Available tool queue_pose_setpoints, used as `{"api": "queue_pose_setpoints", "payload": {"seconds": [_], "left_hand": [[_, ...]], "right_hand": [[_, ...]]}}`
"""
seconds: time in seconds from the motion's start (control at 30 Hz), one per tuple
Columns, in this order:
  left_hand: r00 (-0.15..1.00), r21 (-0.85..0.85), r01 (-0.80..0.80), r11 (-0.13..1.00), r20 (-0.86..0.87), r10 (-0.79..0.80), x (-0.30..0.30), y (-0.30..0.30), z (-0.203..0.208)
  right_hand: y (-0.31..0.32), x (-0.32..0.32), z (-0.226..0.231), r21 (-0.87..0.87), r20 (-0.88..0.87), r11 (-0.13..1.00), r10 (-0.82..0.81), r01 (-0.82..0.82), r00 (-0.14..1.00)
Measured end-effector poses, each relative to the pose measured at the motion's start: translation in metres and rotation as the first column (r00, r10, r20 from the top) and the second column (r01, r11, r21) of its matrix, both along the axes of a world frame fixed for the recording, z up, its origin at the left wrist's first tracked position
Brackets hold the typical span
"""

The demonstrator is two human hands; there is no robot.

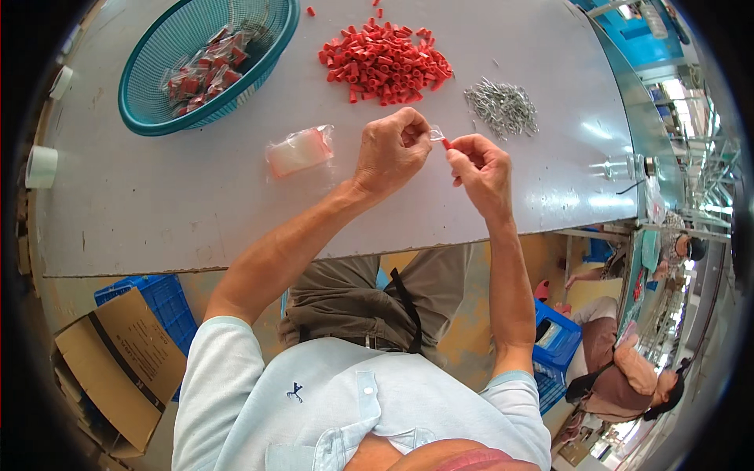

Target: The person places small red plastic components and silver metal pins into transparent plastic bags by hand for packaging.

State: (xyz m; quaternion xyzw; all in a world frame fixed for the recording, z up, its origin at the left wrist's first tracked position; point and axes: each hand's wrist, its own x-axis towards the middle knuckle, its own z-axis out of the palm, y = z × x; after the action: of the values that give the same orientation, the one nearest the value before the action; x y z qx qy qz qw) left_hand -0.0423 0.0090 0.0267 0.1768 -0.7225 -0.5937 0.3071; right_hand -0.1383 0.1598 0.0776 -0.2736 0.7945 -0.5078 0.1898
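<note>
Over the middle of the table, my left hand (390, 151) pinches a small clear plastic bag (435, 133). Beside it, the fingers of my right hand (484, 171) are closed on a small red plastic cap (447, 144) at the bag's edge; whether it is inside the bag I cannot tell. Just beyond my hands lies a heap of red plastic caps (385, 64). To its right is a smaller pile of thin silvery metal pieces (503, 107), like nails or screws. Left of my left hand rests a stack of clear bags with red edges (300, 152).
A teal mesh basket (129, 100) at the far left holds filled bags (208, 74). Rolls of tape (42, 167) sit at the table's left edge, a clear bottle (616, 168) at the right. Below are a cardboard box (122, 365) and blue crates (555, 341); other people (620, 369) sit at right.
</note>
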Motion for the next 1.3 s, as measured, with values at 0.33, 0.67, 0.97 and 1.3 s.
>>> {"api": "queue_pose_setpoints", "payload": {"seconds": [0.33,0.67,0.97,1.3], "left_hand": [[0.981,-0.074,0.179,0.981,-0.062,-0.184,0.005,0.011,-0.01],[0.99,-0.298,0.11,0.948,-0.053,-0.132,0.005,0.015,0.007],[0.923,0.375,0.326,0.868,0.073,-0.378,0.013,0.004,0.008],[0.885,0.326,0.416,0.849,0.07,-0.46,0.01,0.004,0.002]], "right_hand": [[0.008,-0.001,-0.02,-0.151,0.25,0.988,0.05,-0.012,0.967],[0.001,0.024,-0.012,-0.02,-0.642,0.994,-0.092,0.104,0.761],[0.034,0.018,-0.026,-0.113,-0.26,0.992,-0.082,0.054,0.962],[0.037,0.01,-0.028,-0.236,-0.134,0.964,0.089,-0.119,0.987]]}}
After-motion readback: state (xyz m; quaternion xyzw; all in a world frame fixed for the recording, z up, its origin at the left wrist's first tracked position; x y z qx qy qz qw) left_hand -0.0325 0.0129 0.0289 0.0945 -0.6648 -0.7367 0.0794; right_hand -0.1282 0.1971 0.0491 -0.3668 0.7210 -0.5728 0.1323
